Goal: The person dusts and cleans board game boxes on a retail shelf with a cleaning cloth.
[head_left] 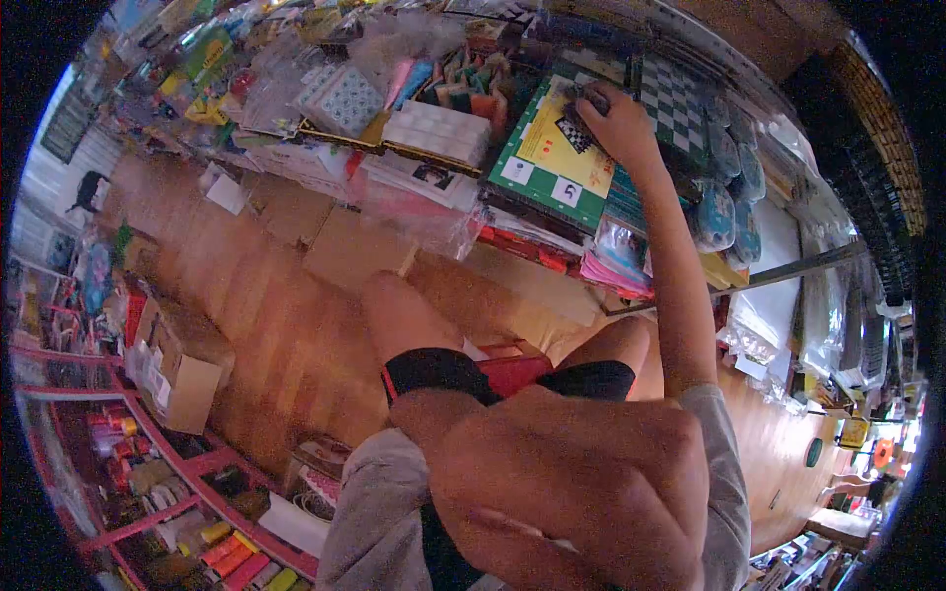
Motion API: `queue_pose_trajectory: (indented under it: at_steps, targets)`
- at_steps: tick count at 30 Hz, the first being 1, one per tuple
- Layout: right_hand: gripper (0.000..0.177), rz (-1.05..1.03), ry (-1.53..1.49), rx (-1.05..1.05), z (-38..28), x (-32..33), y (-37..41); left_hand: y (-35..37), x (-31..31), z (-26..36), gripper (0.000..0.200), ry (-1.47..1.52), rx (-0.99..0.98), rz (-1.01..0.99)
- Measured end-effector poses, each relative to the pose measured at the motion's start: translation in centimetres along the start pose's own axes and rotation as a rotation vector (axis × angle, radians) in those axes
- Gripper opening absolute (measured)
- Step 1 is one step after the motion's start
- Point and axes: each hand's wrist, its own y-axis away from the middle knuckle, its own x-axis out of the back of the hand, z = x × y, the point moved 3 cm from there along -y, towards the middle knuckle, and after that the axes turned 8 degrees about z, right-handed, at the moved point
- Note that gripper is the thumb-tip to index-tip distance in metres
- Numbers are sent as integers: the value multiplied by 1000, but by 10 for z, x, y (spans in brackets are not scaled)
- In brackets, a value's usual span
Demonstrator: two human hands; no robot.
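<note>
Right hand (616,118): it is reaching up and away from the body, arm fully extended. The fingers (591,98) are curling together over the upper edge of a green chess box (552,163), and the hand appears to be clamped on that edge, though the lens distortion is making the contact hard to confirm.

The green chess box is standing tilted among stacked goods on the display, lying at 7 o'clock from the right hand. Its lid is showing a yellow panel and small chequered pictures.

Left hand (572,483): it is hanging very close to the camera at the bottom of the view, back of the hand facing up, fingers drawn together and folded under. The palm is hidden, so I cannot tell whether it is holding anything. A grey sleeve (379,512) is lying at 9 o'clock from it.

Surroundings, working outward from the right hand:
- A second chequered board (680,98) is leaning just beside the hand at 2 o'clock.
- Blue bagged items (714,212) are hanging at 4 o'clock.
- Pink packets (616,266) are sitting under the green chess box at 6 o'clock.
- A stack of white boxes (439,133) is resting at 9 o'clock, touching the green chess box's left side.

The person's knees, in black shorts (434,369), are showing between the two hands. A cardboard box (177,379) is standing on the wooden floor (286,325), well apart at 8 o'clock, beside red shelving (148,438).
</note>
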Motion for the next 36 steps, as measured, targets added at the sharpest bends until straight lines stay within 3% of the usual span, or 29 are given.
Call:
queue_pose_trajectory:
  at_steps: [8, 13, 14, 16, 17, 19, 20, 22, 26, 29, 31, 32, 34, 35, 36]
  targets:
    - [47, 58, -4, 27, 6, -5, 0, 18, -11, -20, 11, 314, -166, 178]
    - [48, 52, 8, 30, 5, -6, 0, 8, -7, -7, 4, -124, -516, 28]
    - [48, 58, 17, 23, 4, -4, 1, 7, -8, -2, 4, -112, -513, 24]
    - [50, 72, 16, 7, -2, 0, 2, 2, -16, 10, 6, -536, -491, 58]
    - [51, 75, 14, 0, -3, 1, 4, 2, -24, 10, 6, -528, -488, 60]
    - [51, 49, 8, -21, 1, -1, 5, 6, -34, 10, 7, -729, -461, 278]
    - [54, 56, -7, -7, 1, 0, 6, 8, -22, 12, 7, -735, -454, 285]
    - [57, 31, -23, 40, 8, -10, 0, 16, -5, 11, 37, -438, -349, -507]
    - [57, 22, -22, 19, 8, -10, 0, 15, -4, 9, 39, -359, -301, -450]
    - [57, 69, -1, 37, 6, -9, 5, 17, -16, 7, 28, -380, -292, -450]
    - [49, 96, 17, 25, -2, 0, 5, 13, -30, 4, 6, -743, -476, 197]
    - [49, 117, 9, -1, 6, -9, 3, 12, -26, 0, 6, -731, -489, 186]
    - [49, 101, -31, -21, -2, 2, 5, 21, -13, -4, 5, -689, -694, -11]
    - [49, 69, -79, -46, -7, 5, 6, 29, -6, 0, 5, -692, -705, -24]
    - [48, -19, -69, -91, -5, 3, 3, 36, -2, 4, 11, -717, -571, -170]
